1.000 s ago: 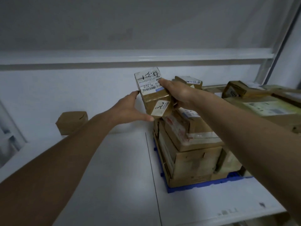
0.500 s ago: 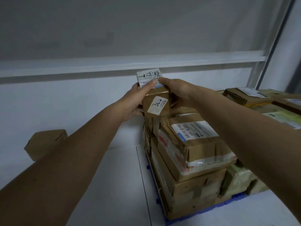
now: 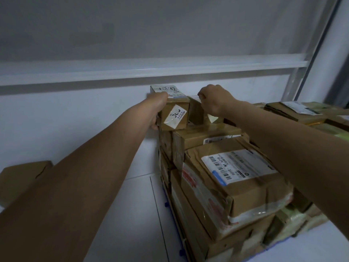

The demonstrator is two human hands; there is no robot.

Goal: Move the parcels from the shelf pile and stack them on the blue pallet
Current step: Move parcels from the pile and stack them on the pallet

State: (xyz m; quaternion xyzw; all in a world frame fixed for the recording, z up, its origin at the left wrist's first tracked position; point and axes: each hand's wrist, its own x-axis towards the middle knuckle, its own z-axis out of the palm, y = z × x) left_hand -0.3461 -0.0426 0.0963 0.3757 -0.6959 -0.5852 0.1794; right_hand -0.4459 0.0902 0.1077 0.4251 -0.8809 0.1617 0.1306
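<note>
Most of the job looks done, judging by the stack in front of me: the blue pallet shows only as a thin edge along the bottom centre of the frame, buried under several layers of brown parcels. I am setting one more on the very top. My left hand is wrapped around the left side of the small box, fingers over its upper edge, holding it at the far left corner of the stack, just above the middle of the frame. It seems to be sitting on the parcels below, though I cannot tell whether it is fully down. My right hand is curled loosely into a fist just right of that box, over the neighbouring parcel; I cannot tell whether it grips anything.

What is left: one loose box lies on the floor at the lower left of the frame, well apart from the stack, and more flat parcels sit at the right edge, beyond my right arm. Whether those belong to the shelf pile I cannot say.

The small box is plain brown cardboard, roughly cube-shaped, with a white shipping label carrying black handwriting on top and a second white sticker on the side facing me. In the middle of the frame sits a large parcel with a barcode label, wrapped in clear tape.
</note>
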